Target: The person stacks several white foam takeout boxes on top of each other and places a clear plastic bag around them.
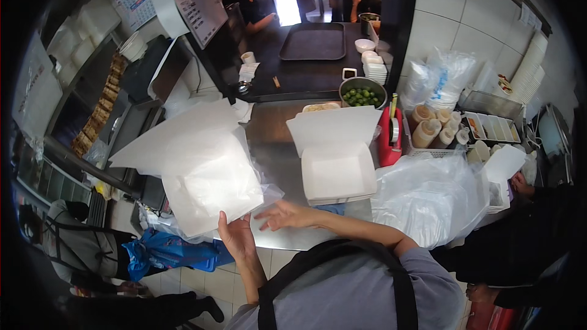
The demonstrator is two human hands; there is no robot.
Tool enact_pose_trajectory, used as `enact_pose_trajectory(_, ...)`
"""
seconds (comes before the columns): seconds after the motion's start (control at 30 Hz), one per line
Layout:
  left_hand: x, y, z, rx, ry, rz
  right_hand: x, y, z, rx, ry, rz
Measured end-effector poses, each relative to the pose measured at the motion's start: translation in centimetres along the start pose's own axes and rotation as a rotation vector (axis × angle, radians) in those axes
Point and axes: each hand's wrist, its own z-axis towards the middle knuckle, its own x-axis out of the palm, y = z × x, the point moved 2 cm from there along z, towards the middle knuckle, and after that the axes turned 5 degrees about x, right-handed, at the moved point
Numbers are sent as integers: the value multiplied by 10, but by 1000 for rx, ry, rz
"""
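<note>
A white takeout box with its lid raised (215, 188), lined with pale paper or film, tilts over the left part of the steel counter (270, 146). My left hand (238, 236) is at this box's near edge, thumb up along the side; whether it grips the box cannot be told. Just to the right, my right hand (284, 215) has its fingers spread, slightly blurred, close to a corner of clear plastic film, with nothing visible in it. Another open white takeout box (339, 172) stands on the counter to the right, apparently stacked on others, its inside bare.
Right of the boxes are a red tape dispenser (390, 144), plastic bags (426, 197) and a basket of squeeze bottles (426, 133). Behind stand a bowl of green limes (362, 96) and a dark tray (313, 42). Other people are at left, right and beyond the pass-through.
</note>
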Motion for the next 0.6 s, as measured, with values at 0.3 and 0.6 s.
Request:
enact_pose_trajectory(0.3,-54,-27,-11,11,-77,17,29,7,61,-279,-243,-44)
enact_pose_trajectory(0.6,-81,-73,49,169,14,51,21,10,99,-159,-464,-559)
